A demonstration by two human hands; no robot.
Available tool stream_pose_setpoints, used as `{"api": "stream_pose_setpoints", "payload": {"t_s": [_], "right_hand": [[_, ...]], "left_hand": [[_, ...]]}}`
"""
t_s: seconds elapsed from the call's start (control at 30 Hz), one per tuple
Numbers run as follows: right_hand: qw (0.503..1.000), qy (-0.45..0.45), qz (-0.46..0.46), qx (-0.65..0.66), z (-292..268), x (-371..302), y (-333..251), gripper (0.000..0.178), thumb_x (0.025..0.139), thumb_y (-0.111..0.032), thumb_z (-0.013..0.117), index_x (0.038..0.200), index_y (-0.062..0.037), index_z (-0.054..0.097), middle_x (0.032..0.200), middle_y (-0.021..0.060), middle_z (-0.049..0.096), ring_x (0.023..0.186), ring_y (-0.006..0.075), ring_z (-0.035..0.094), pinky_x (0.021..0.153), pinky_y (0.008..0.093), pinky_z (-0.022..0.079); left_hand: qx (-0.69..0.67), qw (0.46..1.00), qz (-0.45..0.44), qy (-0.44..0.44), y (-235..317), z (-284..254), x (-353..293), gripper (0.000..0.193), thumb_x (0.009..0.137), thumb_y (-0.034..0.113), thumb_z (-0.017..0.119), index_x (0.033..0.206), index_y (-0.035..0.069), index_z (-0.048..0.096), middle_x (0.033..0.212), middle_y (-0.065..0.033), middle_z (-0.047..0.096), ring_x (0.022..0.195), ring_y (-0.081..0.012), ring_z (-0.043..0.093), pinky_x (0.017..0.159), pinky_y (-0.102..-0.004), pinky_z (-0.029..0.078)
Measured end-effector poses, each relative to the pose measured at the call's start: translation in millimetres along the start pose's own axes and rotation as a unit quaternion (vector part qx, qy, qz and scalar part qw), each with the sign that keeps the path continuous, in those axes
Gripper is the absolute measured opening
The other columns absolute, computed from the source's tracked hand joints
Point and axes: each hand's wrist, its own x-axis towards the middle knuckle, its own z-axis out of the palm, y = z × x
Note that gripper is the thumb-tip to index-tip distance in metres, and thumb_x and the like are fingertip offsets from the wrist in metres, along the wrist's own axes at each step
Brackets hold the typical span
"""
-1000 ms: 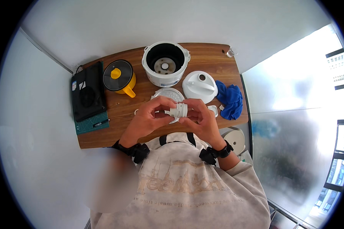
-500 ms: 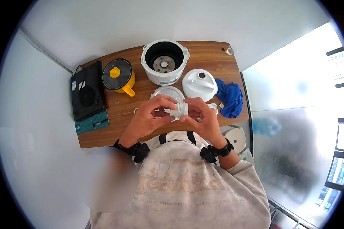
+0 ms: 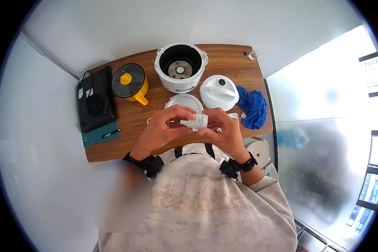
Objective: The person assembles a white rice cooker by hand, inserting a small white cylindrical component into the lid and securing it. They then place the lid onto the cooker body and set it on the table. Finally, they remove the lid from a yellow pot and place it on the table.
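Between my two hands is a small white round plastic part (image 3: 199,121), wide at its right end and narrower on the left. My left hand (image 3: 166,126) pinches the narrow side, while the fingers and thumb of my right hand (image 3: 223,129) close on the wide end. Just beyond my fingers lies a white perforated plate (image 3: 185,100), partly covered by my hands. Farther back, a white rice cooker body (image 3: 179,85) stands uncovered, its dark inside and heating plate showing. Right of it, a white domed lid (image 3: 216,101) with a round hole rests on the table.
A yellow pot (image 3: 130,84) with a glass lid stands at the left of the wooden table (image 3: 132,147). Beside it, a black flat appliance (image 3: 96,101) lies over a green cutting mat (image 3: 97,134). At the right are a crumpled blue cloth (image 3: 254,109) and a small clear glass (image 3: 253,55).
The white part has shifted very slightly to the right between my fingers. Both hands keep nearly the same place and grip.
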Motion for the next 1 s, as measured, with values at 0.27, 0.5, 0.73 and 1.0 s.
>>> {"api": "stream_pose_setpoints", "payload": {"t_s": [0.27, 0.5, 0.73, 1.0], "right_hand": [[1.0, 0.017, -0.018, -0.013, 1.4, 1.5, -3.5, 0.047, 0.08, -0.019, 0.083, 0.117, -0.0021, 0.06, 0.093, 0.0128, 0.073, 0.08, 0.0198, 0.074, 0.074, 0.0299, 0.06], [1.0, 0.005, -0.012, -0.013, 1.8, 1.0, -6.3, 0.048, 0.079, -0.019, 0.084, 0.117, -0.0019, 0.06, 0.094, 0.0129, 0.073, 0.08, 0.0199, 0.074, 0.074, 0.0301, 0.06], [1.0, -0.002, -0.004, -0.009, 0.7, -0.4, -5.4, 0.049, 0.078, -0.018, 0.084, 0.117, -0.0013, 0.06, 0.094, 0.0137, 0.073, 0.081, 0.0202, 0.074, 0.074, 0.03, 0.06], [1.0, 0.0, 0.016, 0.016, 3.0, -1.9, -6.2, 0.047, 0.08, -0.015, 0.083, 0.117, 0.0011, 0.06, 0.089, 0.0137, 0.073, 0.081, 0.0179, 0.074, 0.073, 0.0293, 0.059]], "left_hand": [[-0.042, 0.999, -0.02, 0.006, -6.0, -1.8, 0.2, 0.038, 0.081, 0.007, 0.08, 0.117, 0.011, 0.066, 0.12, -0.0065, 0.065, 0.106, -0.0196, 0.067, 0.09, -0.0313, 0.056], [-0.014, 1.0, -0.009, -0.003, -7.2, -4.6, -1.4, 0.037, 0.082, 0.01, 0.08, 0.116, 0.011, 0.066, 0.118, -0.0064, 0.066, 0.103, -0.0188, 0.068, 0.089, -0.0309, 0.056], [-0.024, 0.998, -0.052, 0.007, 1.2, -4.3, -2.9, 0.038, 0.079, 0.007, 0.081, 0.115, 0.008, 0.069, 0.115, -0.0068, 0.068, 0.1, -0.0167, 0.068, 0.088, -0.0295, 0.056], [0.014, 0.998, -0.062, 0.016, 15.1, -0.4, -2.3, 0.038, 0.081, 0.007, 0.08, 0.117, 0.004, 0.069, 0.11, -0.0078, 0.07, 0.095, -0.0142, 0.069, 0.085, -0.0274, 0.057]]}}
